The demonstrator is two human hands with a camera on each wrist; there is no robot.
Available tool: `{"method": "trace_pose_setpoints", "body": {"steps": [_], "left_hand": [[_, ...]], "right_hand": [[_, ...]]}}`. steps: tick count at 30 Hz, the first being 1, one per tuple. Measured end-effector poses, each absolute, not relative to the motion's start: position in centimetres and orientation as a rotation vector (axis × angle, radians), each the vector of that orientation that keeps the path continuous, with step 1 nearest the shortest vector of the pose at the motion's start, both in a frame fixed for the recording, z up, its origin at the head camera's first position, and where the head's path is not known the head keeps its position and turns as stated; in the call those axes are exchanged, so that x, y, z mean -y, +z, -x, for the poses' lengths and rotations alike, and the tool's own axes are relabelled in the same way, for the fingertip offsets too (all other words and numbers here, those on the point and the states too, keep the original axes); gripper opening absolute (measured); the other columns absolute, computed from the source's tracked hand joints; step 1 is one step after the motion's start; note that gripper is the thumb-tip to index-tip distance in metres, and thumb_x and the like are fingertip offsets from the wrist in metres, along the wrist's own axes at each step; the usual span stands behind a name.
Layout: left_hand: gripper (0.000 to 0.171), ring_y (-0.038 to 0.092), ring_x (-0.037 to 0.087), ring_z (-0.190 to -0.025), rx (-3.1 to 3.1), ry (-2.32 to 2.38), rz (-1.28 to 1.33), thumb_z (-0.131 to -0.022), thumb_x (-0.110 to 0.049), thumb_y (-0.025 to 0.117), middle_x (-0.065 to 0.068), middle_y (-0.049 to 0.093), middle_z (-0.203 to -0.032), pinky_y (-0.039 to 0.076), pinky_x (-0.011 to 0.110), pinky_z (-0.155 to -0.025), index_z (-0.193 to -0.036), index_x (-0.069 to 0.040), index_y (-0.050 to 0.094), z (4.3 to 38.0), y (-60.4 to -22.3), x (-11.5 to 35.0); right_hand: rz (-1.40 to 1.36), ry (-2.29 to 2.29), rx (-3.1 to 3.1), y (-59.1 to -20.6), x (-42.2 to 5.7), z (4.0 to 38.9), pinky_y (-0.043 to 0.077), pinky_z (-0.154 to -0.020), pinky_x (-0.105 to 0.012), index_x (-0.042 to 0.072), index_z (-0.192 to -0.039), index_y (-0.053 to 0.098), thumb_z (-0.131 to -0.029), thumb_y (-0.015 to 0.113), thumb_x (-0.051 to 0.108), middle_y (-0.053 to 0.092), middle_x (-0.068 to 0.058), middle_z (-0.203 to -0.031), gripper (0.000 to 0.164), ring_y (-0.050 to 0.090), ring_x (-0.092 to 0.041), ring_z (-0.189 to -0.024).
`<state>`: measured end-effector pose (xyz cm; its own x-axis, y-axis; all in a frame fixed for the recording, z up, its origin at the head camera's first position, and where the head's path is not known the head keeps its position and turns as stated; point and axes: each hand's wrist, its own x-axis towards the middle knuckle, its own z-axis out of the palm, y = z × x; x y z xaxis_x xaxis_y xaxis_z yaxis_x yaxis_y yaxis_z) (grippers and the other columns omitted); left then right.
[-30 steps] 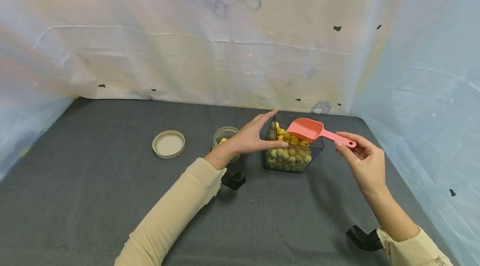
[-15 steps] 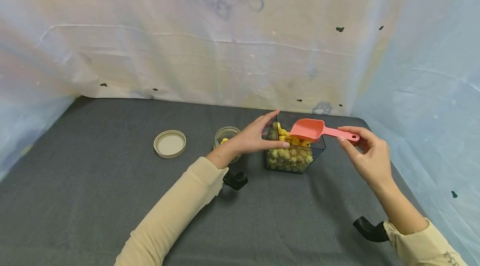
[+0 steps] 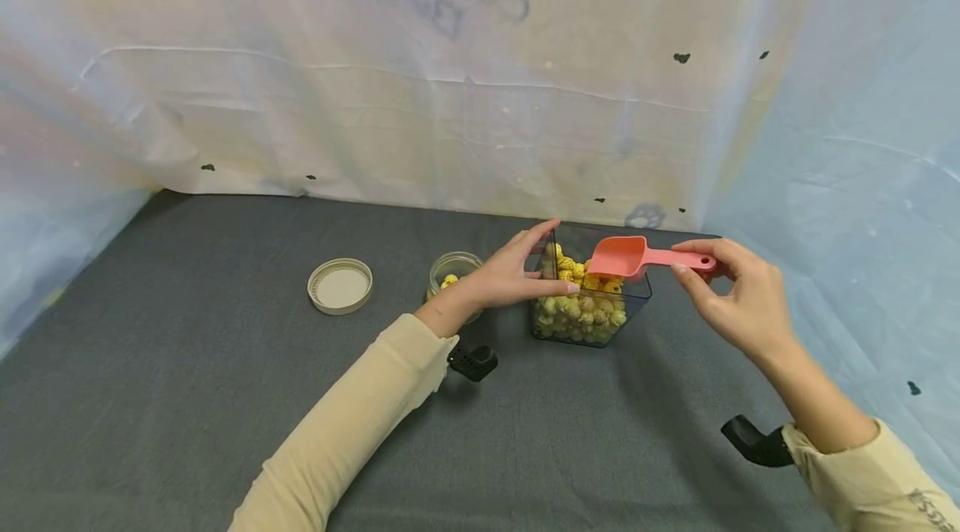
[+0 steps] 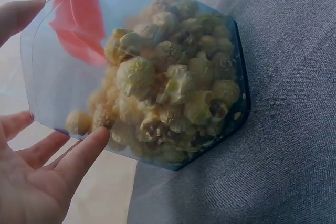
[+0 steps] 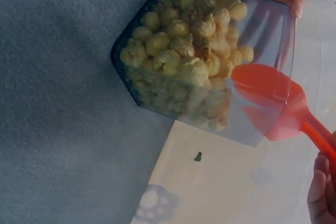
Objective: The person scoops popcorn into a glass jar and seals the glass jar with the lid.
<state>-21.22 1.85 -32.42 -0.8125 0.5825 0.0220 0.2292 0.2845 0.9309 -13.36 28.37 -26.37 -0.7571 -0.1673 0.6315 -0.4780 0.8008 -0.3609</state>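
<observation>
A clear dark-tinted plastic bin (image 3: 633,300) stands on the grey cloth, partly filled with yellow popcorn (image 5: 181,51). My left hand (image 3: 501,275) holds the bin from its left side, the thumb along the near rim and the other fingers spread toward the far corner. In the left wrist view its fingertips (image 4: 98,137) touch the wall. My right hand (image 3: 738,298) pinches the handle of a pink scoop (image 3: 618,255) between thumb and fingers. The scoop's head reaches inside the bin, its front lip at the popcorn, as the right wrist view shows.
Left of the bin, a glass jar (image 3: 437,272) with some popcorn in it is partly hidden behind my left hand. A round cream lid (image 3: 340,286) lies farther left on the cloth. Pale sheeting (image 3: 360,140) rises at the back and sides.
My right hand has drawn the scoop slightly to the right, and its wrist has swung outward and up. My left hand and the bin stay nearly where they were.
</observation>
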Motion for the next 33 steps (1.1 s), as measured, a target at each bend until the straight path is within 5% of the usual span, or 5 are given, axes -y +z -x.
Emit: {"method": "trace_pose_setpoints", "body": {"steps": [8,33], "left_hand": [[0.09,0.031,0.021,-0.141,-2.23,1.549,-0.741,-0.083,-0.038,0.074,0.002,0.02,-0.156,0.046,0.038,-0.103,-0.152,-0.038,0.016,21.2,-32.5,-1.8],[0.09,0.031,0.022,-0.141,-2.228,1.557,-0.732,-0.084,-0.038,0.073,0.003,0.02,-0.156,0.046,0.036,-0.103,-0.152,-0.038,0.016,21.0,-32.7,-2.2]], "right_hand": [[-0.51,0.585,2.452,-25.7,-28.4,14.0,0.032,-0.054,-0.015,0.007,-0.098,0.074,-0.078,0.073,0.005,0.061,-0.001,-0.077,0.02,0.045,0.014,-0.067],[-0.495,0.721,2.677,-27.3,-28.3,16.1,0.032,-0.052,-0.021,0.003,-0.106,0.069,-0.09,0.066,0.011,0.061,-0.007,-0.081,0.018,0.048,-0.001,-0.065]]}}
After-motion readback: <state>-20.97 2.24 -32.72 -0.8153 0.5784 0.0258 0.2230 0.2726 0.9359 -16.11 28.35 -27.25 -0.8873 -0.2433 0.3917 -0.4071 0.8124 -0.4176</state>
